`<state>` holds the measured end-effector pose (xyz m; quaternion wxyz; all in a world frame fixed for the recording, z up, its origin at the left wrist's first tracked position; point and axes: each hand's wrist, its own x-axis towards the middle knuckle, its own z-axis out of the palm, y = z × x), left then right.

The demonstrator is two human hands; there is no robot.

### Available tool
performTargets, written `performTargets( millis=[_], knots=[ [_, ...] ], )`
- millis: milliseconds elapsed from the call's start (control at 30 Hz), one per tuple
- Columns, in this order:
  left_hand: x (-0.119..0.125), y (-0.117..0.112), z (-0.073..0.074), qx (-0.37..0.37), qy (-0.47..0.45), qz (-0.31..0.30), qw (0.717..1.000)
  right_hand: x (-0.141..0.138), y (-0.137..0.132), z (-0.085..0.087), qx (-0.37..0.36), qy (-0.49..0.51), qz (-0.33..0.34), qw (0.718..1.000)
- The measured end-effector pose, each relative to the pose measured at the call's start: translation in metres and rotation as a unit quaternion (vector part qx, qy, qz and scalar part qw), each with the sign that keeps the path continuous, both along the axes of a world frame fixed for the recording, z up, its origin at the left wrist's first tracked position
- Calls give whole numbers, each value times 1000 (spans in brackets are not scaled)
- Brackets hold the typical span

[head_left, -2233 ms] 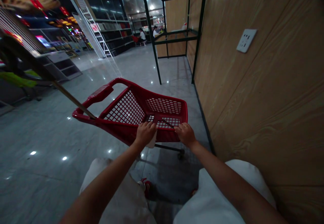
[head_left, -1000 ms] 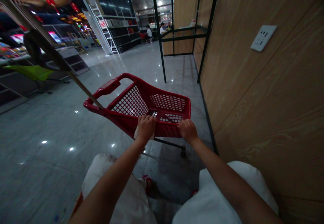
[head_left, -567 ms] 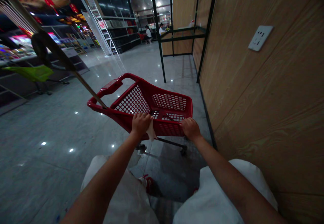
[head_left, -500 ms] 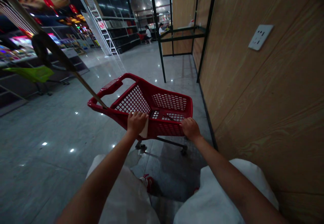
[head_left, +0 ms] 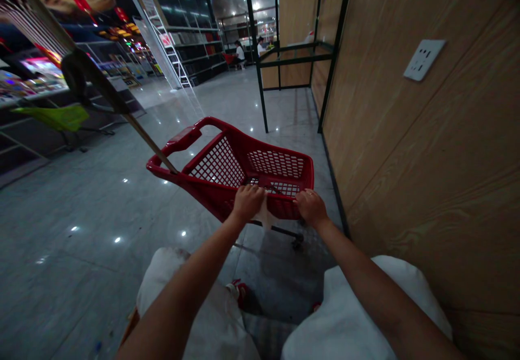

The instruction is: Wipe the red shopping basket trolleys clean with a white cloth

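Left hand point(head_left: 248, 203) has slid rightward along the red plastic mesh shopping cart point(head_left: 217, 165), clamping a white cloth point(head_left: 264, 213) against the near rim point(head_left: 282, 208), now closer to the right hand point(head_left: 311, 208), curled over that rim; the cart stands lower centre of frame.

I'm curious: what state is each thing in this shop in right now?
Left hand: gripping the cart's rim.
Right hand: gripping the cart's rim.
Cart: red, standing on its wheels.
Cloth: hanging below the left hand.
Ladder: standing upright.
Socket: mounted on the wooden wall, unplugged.
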<state>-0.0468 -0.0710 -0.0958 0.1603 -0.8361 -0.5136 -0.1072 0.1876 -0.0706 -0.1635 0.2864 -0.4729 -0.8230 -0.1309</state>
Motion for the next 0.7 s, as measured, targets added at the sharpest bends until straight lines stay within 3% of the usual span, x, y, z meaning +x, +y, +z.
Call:
performTargets(
  millis=[100, 200, 300, 433, 500, 533, 600, 700],
  knots=[
    [-62, 3, 20, 48, 1, 53, 997, -1, 0, 0, -10, 8, 3, 1000],
    [-75, 1, 25, 77, -7, 107, 991, -4, 0, 0, -11, 19, 3, 1000],
    [-31, -6, 12, 47, -34, 122, 991, -6, 0, 0, -8, 22, 6, 1000],
    [56, -13, -15, 10, -73, 50, 996, -4, 1, -2, 2, 15, -1, 1000],
    [77, -14, -21, -3, -64, 8, 998, -2, 2, -2, 2, 5, -2, 1000],
    [77, -13, -20, -8, -53, -16, 998, -1, 2, -2, 3, -2, -2, 1000],
    [51, -9, -12, -10, -21, -58, 998, 1, 2, -1, 5, -13, 0, 1000],
    [-32, -1, 14, 35, 16, -20, 999, 2, 3, 1, 10, -17, 2, 1000]
  ],
)
